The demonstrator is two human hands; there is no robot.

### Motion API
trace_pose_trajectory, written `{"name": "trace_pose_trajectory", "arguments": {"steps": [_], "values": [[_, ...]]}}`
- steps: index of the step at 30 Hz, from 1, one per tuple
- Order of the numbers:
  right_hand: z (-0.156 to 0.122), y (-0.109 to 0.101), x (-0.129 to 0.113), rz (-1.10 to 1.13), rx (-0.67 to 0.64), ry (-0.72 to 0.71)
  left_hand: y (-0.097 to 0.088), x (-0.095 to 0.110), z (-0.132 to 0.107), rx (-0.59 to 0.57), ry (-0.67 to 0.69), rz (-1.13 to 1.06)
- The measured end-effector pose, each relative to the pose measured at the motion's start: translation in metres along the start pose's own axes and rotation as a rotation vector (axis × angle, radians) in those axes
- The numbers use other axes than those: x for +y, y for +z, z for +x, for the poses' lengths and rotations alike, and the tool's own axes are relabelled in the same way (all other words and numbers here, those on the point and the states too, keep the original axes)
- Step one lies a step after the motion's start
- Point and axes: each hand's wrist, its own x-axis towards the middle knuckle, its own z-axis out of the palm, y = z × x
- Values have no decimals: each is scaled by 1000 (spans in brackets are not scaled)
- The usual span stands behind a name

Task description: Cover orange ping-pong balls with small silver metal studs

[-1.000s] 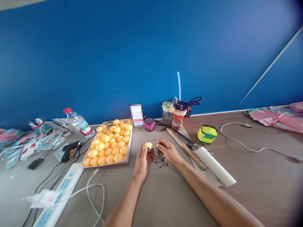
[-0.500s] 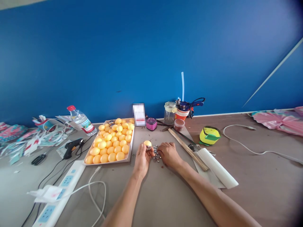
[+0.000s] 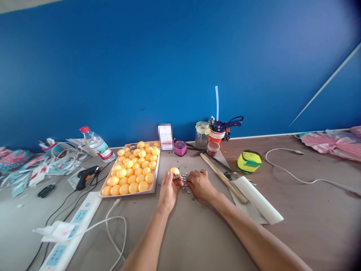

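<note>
My left hand (image 3: pixel 168 189) is closed around an orange ball (image 3: pixel 174 171) that looks like a table tennis ball. Small shiny metal pieces show at the ball's lower side, by the fingertips. A scatter of similar small metal pieces (image 3: pixel 185 180) lies on the table between my hands. My right hand (image 3: pixel 200 183) rests just right of them, fingers curled down toward the pieces. Whatever its fingertips may pinch is hidden. Left of my hands, many more orange balls (image 3: pixel 132 178) fill a shallow box (image 3: pixel 155 177); one dark metallic-looking item sits at its far side.
Behind stand a purple container (image 3: pixel 180 148), a lidded jar (image 3: pixel 202 135) and an orange cup (image 3: pixel 216 136) with tools. To the right lie thin sticks (image 3: pixel 225 178), a white roll (image 3: pixel 261 199) and a yellow-green pouch (image 3: pixel 249 161). Leftward are a power strip (image 3: pixel 69 231), glue gun (image 3: pixel 84 177) and bottle (image 3: pixel 97 145).
My right hand has shifted slightly left at the metal pieces. My left hand stays in nearly the same place with the ball.
</note>
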Motion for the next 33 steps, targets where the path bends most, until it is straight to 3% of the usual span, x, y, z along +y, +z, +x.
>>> {"name": "trace_pose_trajectory", "arguments": {"steps": [5, 11, 14, 21, 27, 33], "values": [[1, -3, -2, 182, 154, 39, -1, 0, 0, 13, 0, -4], [5, -2, 2, 656, 299, 131, -1, -2, 1, 54, 0, -13], [6, 1, 3, 868, 296, 198, -1, -2, 1, 48, -14, -17], [8, 5, -2, 1127, 241, 357, 0, -3, 0, 46, -25, -23], [8, -2, -11, 1388, 227, 316, 0, -4, -1, 35, -33, -16], [7, -1, -15, 1454, 142, 315, 1, -4, -1, 16, -27, -27]]}}
